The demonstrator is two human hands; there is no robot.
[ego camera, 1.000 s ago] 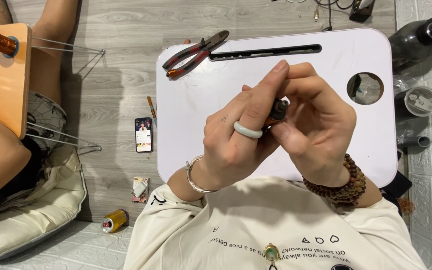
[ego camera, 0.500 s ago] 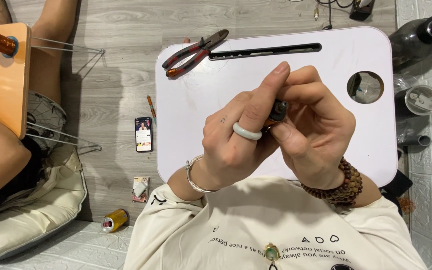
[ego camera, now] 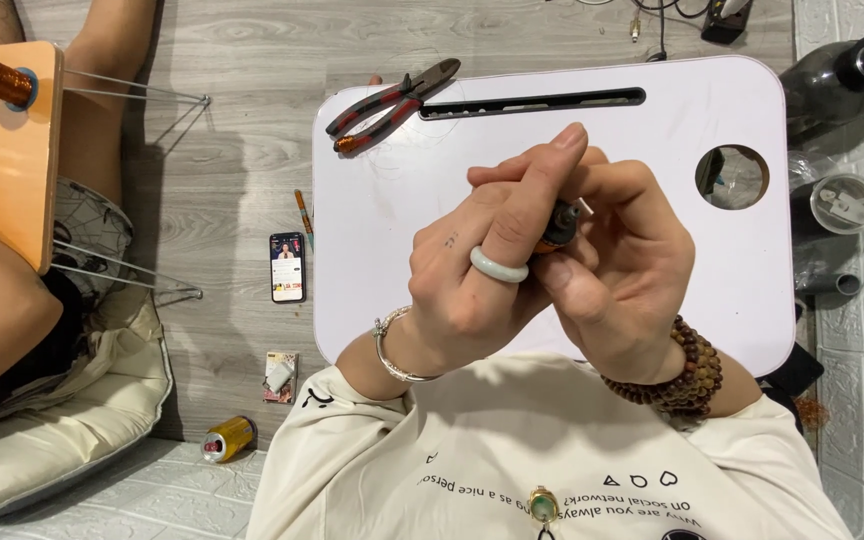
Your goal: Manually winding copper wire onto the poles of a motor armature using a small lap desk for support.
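little has moved since the earlier frame. left hand (ego camera: 472,290) and right hand (ego camera: 622,270) stay closed together on a small dark part (ego camera: 558,226) above the white tabletop (ego camera: 432,240). risk: pinch loosens, part drops; pliers (ego camera: 392,105) lie apart.

Bright, even, soft light from above; only faint shadows under the pliers (ego camera: 392,103) near the white lap table's (ego camera: 402,250) far left corner. Sharp throughout, no glare, slight wide-angle stretch at the edges.
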